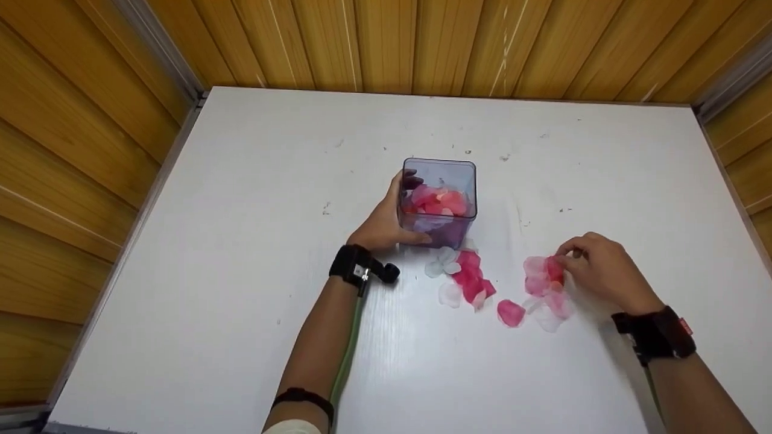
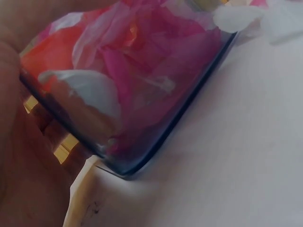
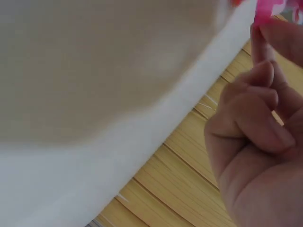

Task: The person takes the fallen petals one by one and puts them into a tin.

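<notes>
A clear, bluish plastic box (image 1: 439,226) stands near the middle of the table, with pink, coral and white petals (image 1: 435,200) inside. My left hand (image 1: 386,223) grips it from the left, thumb along the near wall and fingers round the far side. In the left wrist view the petals (image 2: 142,61) show through the box's wall. At the right, my right hand (image 1: 600,268) pinches a pink petal (image 3: 266,10) between thumb and forefinger, its other fingers curled. That petal is over a small cluster of pink and white petals (image 1: 535,286).
Deep pink petals (image 1: 470,278) and white petals (image 1: 443,261) lie just in front of the box. A single pink petal (image 1: 511,313) sits between them and the right cluster. The white table (image 1: 265,169) is bordered by wood-look walls (image 1: 386,45) at the back and sides.
</notes>
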Available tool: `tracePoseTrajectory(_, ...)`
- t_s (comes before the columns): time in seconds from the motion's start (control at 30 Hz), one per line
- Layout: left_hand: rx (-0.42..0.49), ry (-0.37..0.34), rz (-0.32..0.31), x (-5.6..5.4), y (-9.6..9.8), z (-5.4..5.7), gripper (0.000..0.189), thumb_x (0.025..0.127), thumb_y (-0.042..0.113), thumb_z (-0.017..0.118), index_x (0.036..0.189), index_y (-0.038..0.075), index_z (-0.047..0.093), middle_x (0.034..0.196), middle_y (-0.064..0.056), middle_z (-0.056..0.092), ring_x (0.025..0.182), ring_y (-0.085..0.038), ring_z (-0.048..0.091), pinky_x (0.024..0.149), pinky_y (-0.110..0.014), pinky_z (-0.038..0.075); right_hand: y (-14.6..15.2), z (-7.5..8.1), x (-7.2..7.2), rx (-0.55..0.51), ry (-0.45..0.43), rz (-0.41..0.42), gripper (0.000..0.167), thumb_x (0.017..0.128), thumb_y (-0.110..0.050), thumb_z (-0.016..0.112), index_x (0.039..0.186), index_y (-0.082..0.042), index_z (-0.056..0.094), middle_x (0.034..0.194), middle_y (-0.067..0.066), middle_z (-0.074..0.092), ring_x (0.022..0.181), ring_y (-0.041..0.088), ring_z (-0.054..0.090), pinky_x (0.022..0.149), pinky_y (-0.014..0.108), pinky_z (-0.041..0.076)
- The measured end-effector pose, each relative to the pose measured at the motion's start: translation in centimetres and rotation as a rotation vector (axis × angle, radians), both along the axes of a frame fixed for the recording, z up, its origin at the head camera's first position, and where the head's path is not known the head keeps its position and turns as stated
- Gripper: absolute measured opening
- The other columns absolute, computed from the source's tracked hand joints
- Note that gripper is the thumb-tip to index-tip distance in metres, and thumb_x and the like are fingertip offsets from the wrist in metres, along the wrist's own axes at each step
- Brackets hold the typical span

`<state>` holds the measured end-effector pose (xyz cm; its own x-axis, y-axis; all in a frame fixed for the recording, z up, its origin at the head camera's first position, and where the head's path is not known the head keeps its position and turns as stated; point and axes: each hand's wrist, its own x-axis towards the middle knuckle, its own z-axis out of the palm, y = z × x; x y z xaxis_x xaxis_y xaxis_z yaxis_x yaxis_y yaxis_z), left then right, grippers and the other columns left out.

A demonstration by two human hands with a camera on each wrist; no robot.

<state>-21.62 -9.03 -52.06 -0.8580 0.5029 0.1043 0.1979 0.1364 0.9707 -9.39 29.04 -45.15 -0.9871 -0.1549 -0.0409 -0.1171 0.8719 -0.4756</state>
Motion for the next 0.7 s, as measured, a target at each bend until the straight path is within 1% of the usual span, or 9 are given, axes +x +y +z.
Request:
tracePoseTrajectory(0.07, 0.009, 0.000, 0.000, 0.0, 0.0, 0.0, 0.131, 0.065, 0.027, 0.099, 0.163, 0.024, 0.013, 0.153, 0.001, 0.043, 0.143, -0.009, 0.038, 0.122, -0.033, 0.027, -0.3, 0.6, 0.0, -0.014, 0.075, -0.019, 0.009, 0.095, -0.011, 0.074, 0.099, -0.005, 0.077, 0.087, 0.009, 0.062, 0.080, 0.026, 0.052, 0.068, 0.031, 0.043)
tracePoseTrajectory(0.17, 0.022, 0.005, -0.001, 0.0, 0.1, -0.1, 0.131, 0.064, 0.026, 0.100, 0.163, 0.023, 0.013, 0.153, 0.000, 0.043, 0.143, -0.010, 0.038, 0.122, -0.033, 0.027, -1.0, 1.7, -0.2, -0.045, 0.188, -0.045, 0.008, 0.093, -0.011, 0.077, 0.099, -0.005, 0.077, 0.081, 0.007, 0.058, 0.077, 0.024, 0.047, 0.065, 0.026, 0.037)
tracePoseTrajectory(0.27, 0.023, 0.006, -0.002, 0.0, 0.1, 0.0, 0.132, 0.065, 0.025, 0.099, 0.164, 0.022, 0.012, 0.153, -0.001, 0.042, 0.143, -0.010, 0.038, 0.122, -0.034, 0.026, -1.9, 2.7, -0.5, -0.074, 0.297, -0.050, 0.008, 0.091, -0.009, 0.080, 0.098, -0.005, 0.078, 0.078, 0.007, 0.057, 0.076, 0.022, 0.046, 0.065, 0.023, 0.034)
tracePoseTrajectory(0.4, 0.017, 0.016, -0.005, 0.0, 0.1, 0.1, 0.130, 0.065, 0.026, 0.099, 0.163, 0.022, 0.013, 0.152, -0.001, 0.043, 0.142, -0.011, 0.039, 0.122, -0.034, 0.028, -3.7, 3.7, -1.1, -0.119, 0.435, -0.049, 0.007, 0.087, -0.003, 0.081, 0.094, -0.003, 0.078, 0.075, 0.008, 0.056, 0.073, 0.015, 0.044, 0.066, 0.021, 0.033)
tracePoseTrajectory(0.53, 0.022, 0.040, -0.007, 0.0, 0.2, 0.1, 0.128, 0.064, 0.026, 0.098, 0.162, 0.019, 0.016, 0.151, 0.000, 0.043, 0.141, -0.010, 0.040, 0.121, -0.032, 0.028, -6.5, 4.6, -2.1, -0.198, 0.512, -0.043, 0.006, 0.087, 0.001, 0.080, 0.093, 0.002, 0.077, 0.074, 0.011, 0.055, 0.073, 0.011, 0.043, 0.067, 0.020, 0.034)
tracePoseTrajectory(0.6, 0.030, 0.048, -0.012, -0.1, 0.2, 0.1, 0.127, 0.064, 0.025, 0.098, 0.161, 0.017, 0.016, 0.151, -0.001, 0.043, 0.141, -0.010, 0.039, 0.121, -0.031, 0.027, -8.2, 5.0, -2.7, -0.235, 0.530, -0.033, 0.008, 0.087, 0.001, 0.080, 0.094, 0.004, 0.077, 0.074, 0.013, 0.055, 0.073, 0.012, 0.044, 0.067, 0.020, 0.036)
tracePoseTrajectory(0.7, 0.041, 0.041, -0.012, -0.1, 0.1, 0.0, 0.127, 0.064, 0.024, 0.098, 0.161, 0.018, 0.017, 0.151, -0.002, 0.043, 0.142, -0.011, 0.039, 0.121, -0.032, 0.027, -10.9, 5.6, -3.7, -0.283, 0.542, -0.006, 0.010, 0.088, -0.002, 0.081, 0.095, 0.004, 0.077, 0.073, 0.013, 0.054, 0.072, 0.016, 0.046, 0.066, 0.022, 0.037)
